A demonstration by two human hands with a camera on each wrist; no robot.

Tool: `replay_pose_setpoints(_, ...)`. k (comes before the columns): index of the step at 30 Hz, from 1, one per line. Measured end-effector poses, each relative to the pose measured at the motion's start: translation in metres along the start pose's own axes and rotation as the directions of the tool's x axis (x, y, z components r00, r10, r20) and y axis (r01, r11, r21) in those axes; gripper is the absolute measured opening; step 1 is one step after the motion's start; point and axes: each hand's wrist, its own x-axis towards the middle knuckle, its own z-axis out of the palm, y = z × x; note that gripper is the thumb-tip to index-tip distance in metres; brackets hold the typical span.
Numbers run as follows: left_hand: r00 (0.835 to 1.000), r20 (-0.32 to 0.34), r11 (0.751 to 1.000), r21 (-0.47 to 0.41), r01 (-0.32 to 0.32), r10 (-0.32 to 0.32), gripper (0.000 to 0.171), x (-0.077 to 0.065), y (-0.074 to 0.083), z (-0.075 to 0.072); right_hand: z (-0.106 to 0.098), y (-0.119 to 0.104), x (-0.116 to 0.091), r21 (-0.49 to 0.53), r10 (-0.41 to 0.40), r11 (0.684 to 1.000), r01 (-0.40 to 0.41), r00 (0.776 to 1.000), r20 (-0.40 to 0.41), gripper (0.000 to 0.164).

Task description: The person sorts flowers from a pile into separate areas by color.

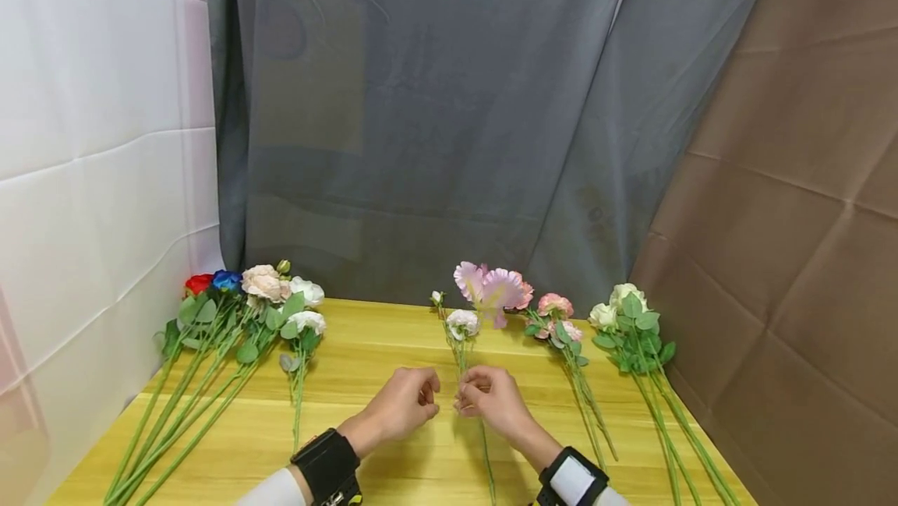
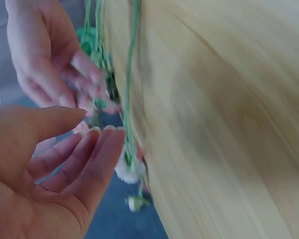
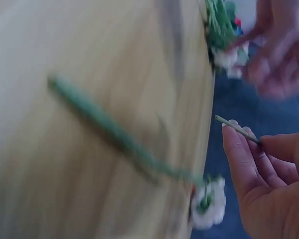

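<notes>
Stem (image 3: 239, 130) up near, over the worktop (image 1: 379, 350), looking light and bendy; best pinched partway along, clear of petals. The right hand (image 1: 496, 402) has it between thumb and fingertips! Left hand (image 1: 401, 405) holds nothing, fingers loosely bent, thumb apart. Farther, 1 white flower (image 1: 463, 323); far beyond, 1 pink flower (image 1: 501, 289), its petals probably soft, easily creased.

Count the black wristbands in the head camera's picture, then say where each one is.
2. The left wristband is just below the left hand; the right wristband is just below the right hand. Neither is hidden.
</notes>
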Motion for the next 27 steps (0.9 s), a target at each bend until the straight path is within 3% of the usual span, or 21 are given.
replay_pose_setpoints(4, 0.998, -0.064, 0.996, 0.087, 0.008, -0.002, 0.015, -0.012, -0.014, -0.022, -0.029, 0.003, 0.005, -0.056, 0.015, 0.998, -0.020, 0.996, -0.089, 0.016)
replay_pose_setpoints(8, 0.987, -0.158, 0.986, 0.153, 0.066, -0.042, 0.016, -0.029, -0.033, -0.047, -0.060, 0.010, 0.012, -0.073, 0.057, 0.995, -0.073, 0.977, -0.204, 0.014)
replay_pose_setpoints(12, 0.959, -0.256, 0.962, 0.208, 0.177, -0.121, 0.015, -0.044, -0.049, -0.071, -0.091, 0.020, 0.019, -0.096, 0.098, 0.987, -0.129, 0.957, -0.274, 0.019)
replay_pose_setpoints(15, 0.930, -0.299, 0.922, 0.251, 0.294, -0.215, 0.013, -0.054, -0.057, -0.086, -0.111, 0.028, 0.026, -0.130, 0.129, 0.976, -0.176, 0.942, -0.311, 0.022)
replay_pose_setpoints(19, 0.900, -0.309, 0.864, 0.307, 0.399, -0.306, 0.022, -0.066, -0.065, -0.100, -0.130, 0.043, 0.038, -0.210, 0.143, 0.951, -0.228, 0.923, -0.357, 0.023)
replay_pose_setpoints(24, 0.892, -0.311, 0.828, 0.361, 0.429, -0.327, 0.040, -0.077, -0.073, -0.106, -0.141, 0.064, 0.046, -0.404, 0.115, 0.873, -0.272, 0.922, -0.371, 0.017)
replay_pose_setpoints(27, 0.892, -0.290, 0.818, 0.371, 0.440, -0.348, 0.052, -0.083, -0.077, -0.106, -0.142, 0.074, 0.045, -0.454, 0.122, 0.842, -0.292, 0.922, -0.368, 0.014)
